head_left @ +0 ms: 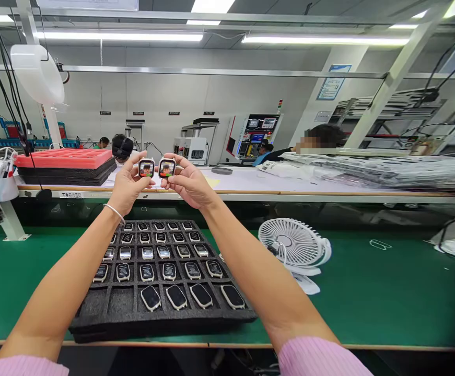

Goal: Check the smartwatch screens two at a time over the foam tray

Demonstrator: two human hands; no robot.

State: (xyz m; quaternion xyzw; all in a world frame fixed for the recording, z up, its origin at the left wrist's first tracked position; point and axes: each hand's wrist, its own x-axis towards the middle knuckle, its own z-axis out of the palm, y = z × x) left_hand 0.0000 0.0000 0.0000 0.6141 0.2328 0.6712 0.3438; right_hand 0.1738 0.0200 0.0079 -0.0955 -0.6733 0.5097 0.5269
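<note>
I hold two small watch bodies up at arm's length, side by side, screens lit with a colourful picture. My left hand (127, 183) pinches the left watch body (146, 167). My right hand (188, 183) pinches the right watch body (167, 168). Below my arms, a black foam tray (160, 318) lies on the green bench mat. Its pockets hold several watch bodies with dark screens (176, 296). Two pockets at the tray's near left stand empty (107, 301).
A small white desk fan (294, 245) lies to the right of the tray. A red tray on a stack of black trays (66, 164) sits on the far shelf at left. Other people work behind the shelf. Cables and a white holder (0, 183) hang at left.
</note>
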